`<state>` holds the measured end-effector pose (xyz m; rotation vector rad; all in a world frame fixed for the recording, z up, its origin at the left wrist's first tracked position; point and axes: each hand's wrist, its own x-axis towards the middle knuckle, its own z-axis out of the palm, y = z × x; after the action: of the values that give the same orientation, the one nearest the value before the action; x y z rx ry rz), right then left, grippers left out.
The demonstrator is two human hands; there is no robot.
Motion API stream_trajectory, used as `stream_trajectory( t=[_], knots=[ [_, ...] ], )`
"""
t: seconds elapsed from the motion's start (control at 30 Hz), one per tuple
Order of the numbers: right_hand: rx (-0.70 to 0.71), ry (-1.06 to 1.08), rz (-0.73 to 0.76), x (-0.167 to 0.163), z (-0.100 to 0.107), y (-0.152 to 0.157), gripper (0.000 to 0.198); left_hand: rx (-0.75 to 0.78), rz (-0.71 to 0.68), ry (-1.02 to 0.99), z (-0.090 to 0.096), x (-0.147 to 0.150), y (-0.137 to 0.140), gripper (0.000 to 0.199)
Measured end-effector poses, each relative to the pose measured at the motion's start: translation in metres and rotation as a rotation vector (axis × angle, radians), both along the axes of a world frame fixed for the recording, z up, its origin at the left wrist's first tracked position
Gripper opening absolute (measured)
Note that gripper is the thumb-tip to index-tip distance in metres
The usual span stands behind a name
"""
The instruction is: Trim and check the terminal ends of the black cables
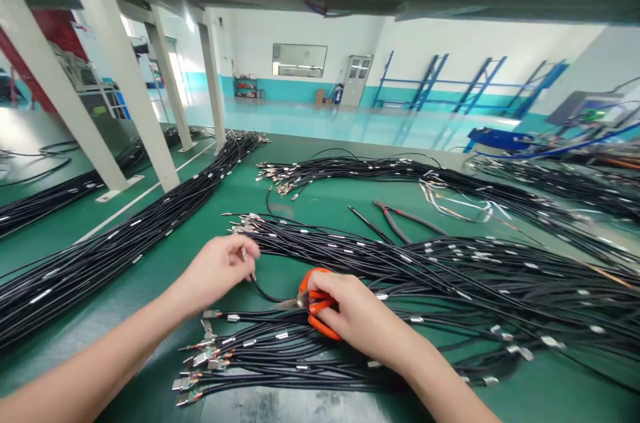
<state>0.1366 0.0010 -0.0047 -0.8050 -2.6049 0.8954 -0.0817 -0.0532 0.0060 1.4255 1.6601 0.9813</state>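
Observation:
Between the fingertips of my left hand [220,264] is the end of a thin black cable [265,293], which curves down and right from the pinch. My right hand [353,309] is closed around orange-handled scissors [320,306], their metal blades pointing left, close to that cable. Whether the blades touch it I cannot tell. Below lies a bundle of black cables [260,369] with metal connector ends [200,359] and white labels. Just above my hands stretches a second cable bundle [310,243], its stripped ends near my left fingers.
Pliers [400,223] with dark handles and a black pen-like tool [370,224] lie behind the middle bundle. Another cable bundle [350,169] runs along the back of the green table [195,249]. White frame legs [120,69] stand at left among long cables [150,223]. Loose white strips [460,203] lie at right.

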Motion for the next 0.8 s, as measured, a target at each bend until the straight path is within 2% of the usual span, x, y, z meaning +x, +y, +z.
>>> stream_trajectory(
  t=[0.07,0.17,0.23,0.33,0.47,0.53,0.63,0.7,0.8],
  knots=[
    [-0.017,-0.023,0.026,0.0,0.002,-0.001,0.017,-0.008,0.014,0.231,-0.009,-0.006,-0.016,0.009],
    [-0.024,-0.054,0.022,0.001,0.004,-0.001,0.017,0.105,-0.035,0.498,-0.014,-0.006,-0.039,0.019],
    [-0.016,-0.065,0.012,0.0,0.004,-0.001,0.016,0.178,-0.115,0.605,-0.012,-0.001,-0.051,0.024],
    [0.002,-0.061,0.002,-0.001,0.003,-0.002,0.015,0.204,-0.205,0.74,-0.013,0.012,-0.064,0.021],
    [0.022,-0.032,-0.055,-0.003,0.001,0.003,0.016,0.297,-0.138,0.86,-0.03,0.025,-0.073,0.025],
    [0.111,0.036,-0.188,-0.004,-0.001,0.011,0.014,0.352,-0.113,0.92,-0.039,0.027,-0.074,0.029],
    [0.344,0.07,-0.394,-0.006,-0.005,0.026,0.009,0.348,-0.144,0.996,-0.04,0.03,-0.072,0.034],
    [0.453,0.001,-0.437,-0.007,-0.009,0.036,0.01,0.293,-0.165,0.99,-0.034,0.03,-0.07,0.033],
    [0.52,-0.065,-0.44,-0.009,-0.014,0.044,0.012,0.194,-0.191,0.919,-0.019,0.031,-0.067,0.026]
  ],
)
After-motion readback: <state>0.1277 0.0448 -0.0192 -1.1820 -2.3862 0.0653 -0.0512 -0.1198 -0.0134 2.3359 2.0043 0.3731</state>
